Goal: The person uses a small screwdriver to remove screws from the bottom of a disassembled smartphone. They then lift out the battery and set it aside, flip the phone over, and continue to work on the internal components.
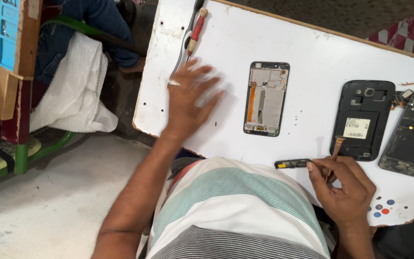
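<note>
White board (312,52): right hand (343,189) grips copper screwdriver (334,153); blurred left hand (188,98), seemingly spread empty, beside gutted phone frame (266,98).

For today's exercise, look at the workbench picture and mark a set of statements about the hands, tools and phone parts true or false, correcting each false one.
1. The right hand holds a copper-coloured screwdriver. True.
2. The left hand grips the red-handled screwdriver. False: that tool lies on the white board, beyond the fingers.
3. The open phone frame lies between the two hands. True.
4. Two dark phone bodies lie left of the frame. False: they lie right of it.
</note>
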